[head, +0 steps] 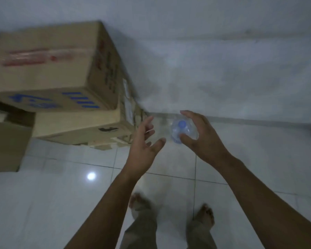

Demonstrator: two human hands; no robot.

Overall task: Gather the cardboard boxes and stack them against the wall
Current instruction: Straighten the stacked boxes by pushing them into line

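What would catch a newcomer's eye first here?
The stacked brown cardboard boxes with red and blue printing loom at left beside the pale wall. At centre, two bare hands reach forward, the open left hand and the right hand curved about a clear plastic bottle with a blue cap; whether it grips it is unclear.

Both bare arms reach forward over the white tiled floor (61, 194). The left hand (144, 150) is spread, fingers loose, holding nothing. Just right of it, the right hand (203, 139) arches over a clear bottle (177, 131) with a blue cap, thumb on the near side and fingers on the far side; the blur hides whether it grips. Left of the left hand, a printed cardboard box (48, 69) sits on a lower box (79, 126) by the wall (223, 51). A third box (5, 144) stands farther left.
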